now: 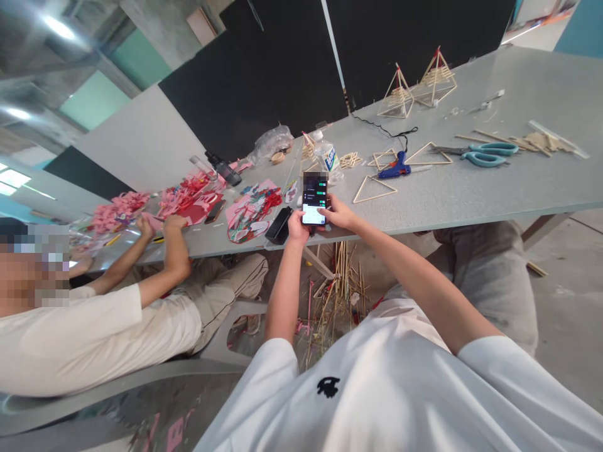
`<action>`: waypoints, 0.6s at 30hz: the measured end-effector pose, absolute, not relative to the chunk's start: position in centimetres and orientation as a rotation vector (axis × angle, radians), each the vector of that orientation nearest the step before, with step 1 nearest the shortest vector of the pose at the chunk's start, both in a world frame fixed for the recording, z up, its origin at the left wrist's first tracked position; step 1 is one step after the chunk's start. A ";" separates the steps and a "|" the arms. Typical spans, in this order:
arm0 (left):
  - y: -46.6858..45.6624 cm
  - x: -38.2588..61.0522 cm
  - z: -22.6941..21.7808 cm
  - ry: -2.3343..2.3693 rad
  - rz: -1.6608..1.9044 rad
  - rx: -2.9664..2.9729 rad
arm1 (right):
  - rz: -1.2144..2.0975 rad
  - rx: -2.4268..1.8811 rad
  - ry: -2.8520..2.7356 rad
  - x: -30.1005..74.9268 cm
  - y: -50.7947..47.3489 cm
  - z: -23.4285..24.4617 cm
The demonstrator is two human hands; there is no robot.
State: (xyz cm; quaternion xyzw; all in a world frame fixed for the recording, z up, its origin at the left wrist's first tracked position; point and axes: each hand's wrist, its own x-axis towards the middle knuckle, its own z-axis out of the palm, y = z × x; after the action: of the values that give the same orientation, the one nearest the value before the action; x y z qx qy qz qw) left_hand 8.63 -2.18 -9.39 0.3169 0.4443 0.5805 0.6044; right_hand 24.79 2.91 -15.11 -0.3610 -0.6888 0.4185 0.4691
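Note:
Both my hands hold a smartphone (315, 199) upright over the near edge of the grey table (471, 188), its lit screen facing me. My left hand (298, 228) grips the phone's lower left side. My right hand (338, 214) clasps its right edge, thumb at the screen. A flat stick triangle (375, 188) lies on the table just right of my right hand. A black case (279, 226) rests at the table edge left of my left hand.
A blue glue gun (396, 167), teal scissors (487, 154), two stick pyramids (417, 88) and loose sticks lie further back. Pink and red paper crafts (249, 213) cover the left part. A seated person (94, 320) works at my left. Sticks (336, 289) litter the floor below.

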 end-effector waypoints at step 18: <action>-2.4 8.9 -9.2 1.025 1.363 0.783 | 0.974 -0.837 -1.761 24.8 2.6 -14.9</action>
State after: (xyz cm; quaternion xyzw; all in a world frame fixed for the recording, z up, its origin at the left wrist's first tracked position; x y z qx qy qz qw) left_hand 8.86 -2.40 -9.17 0.3367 0.4405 0.5858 0.5911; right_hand 24.83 2.58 -14.91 -0.3404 -0.7163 0.3960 0.4628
